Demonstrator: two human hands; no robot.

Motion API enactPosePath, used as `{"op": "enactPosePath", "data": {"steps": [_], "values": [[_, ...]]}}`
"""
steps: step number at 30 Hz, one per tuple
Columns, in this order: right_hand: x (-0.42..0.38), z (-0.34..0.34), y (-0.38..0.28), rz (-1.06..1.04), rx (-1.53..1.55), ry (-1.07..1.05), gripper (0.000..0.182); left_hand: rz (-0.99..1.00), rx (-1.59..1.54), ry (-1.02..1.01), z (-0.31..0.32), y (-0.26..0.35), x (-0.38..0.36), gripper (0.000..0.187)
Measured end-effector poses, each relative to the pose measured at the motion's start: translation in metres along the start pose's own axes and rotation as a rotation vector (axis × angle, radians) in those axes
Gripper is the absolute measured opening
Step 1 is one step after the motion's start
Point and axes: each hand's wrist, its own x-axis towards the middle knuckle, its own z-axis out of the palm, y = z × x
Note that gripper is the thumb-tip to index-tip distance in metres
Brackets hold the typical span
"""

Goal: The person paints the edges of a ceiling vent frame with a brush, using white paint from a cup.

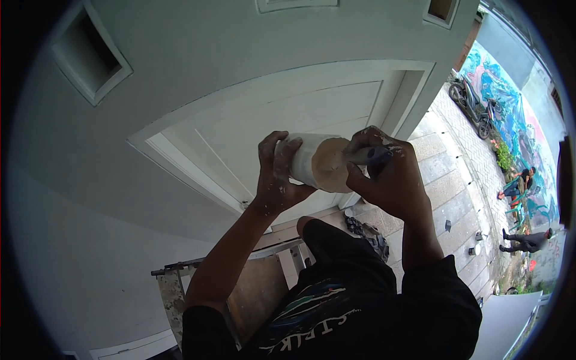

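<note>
My left hand (279, 168) is wrapped around the side of a white tub (305, 153), which tilts so that its mouth faces right. Beige paint (330, 167) covers the inside of the tub. Closed around the grey handle of a paintbrush (373, 156), my right hand (390, 177) is at the tub's mouth. The brush's working end is partly hidden by my fingers and the tub. White smears mark both hands.
A white panelled door (240, 120) stands behind the tub, set in a grey wall (198, 66). Beneath me is a worn scaffold or bench (258, 291). On the paved ground (447, 198) are a motorcycle (474, 108), small pots (474, 250) and two people farther off.
</note>
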Motion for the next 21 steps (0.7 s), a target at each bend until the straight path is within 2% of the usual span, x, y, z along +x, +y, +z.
{"op": "enactPosePath", "data": {"steps": [2,4,7,9,12,13,21], "values": [[0.001,0.001,-0.001,-0.032,0.017,-0.028,0.018,-0.069,-0.048,-0.026,-0.001,-0.002,-0.003,0.108],[0.001,0.003,0.008,-0.133,-0.009,0.017,0.02,-0.039,-0.016,-0.05,-0.005,0.0,0.001,0.106],[-0.001,0.005,-0.002,-0.125,0.002,0.0,0.018,-0.063,-0.004,-0.071,-0.01,0.002,0.001,0.107],[-0.003,0.005,-0.007,0.108,0.002,0.009,0.016,-0.041,-0.011,-0.042,-0.008,0.002,0.002,0.107],[-0.005,0.01,-0.001,0.015,-0.044,0.034,0.018,-0.055,-0.029,-0.047,-0.009,0.003,0.003,0.106],[-0.005,0.009,-0.007,0.095,-0.025,0.007,0.018,-0.078,-0.076,-0.05,-0.009,0.003,0.003,0.106],[-0.005,0.016,-0.002,0.016,0.03,0.033,0.014,-0.035,-0.046,-0.018,-0.011,0.004,0.005,0.109]]}}
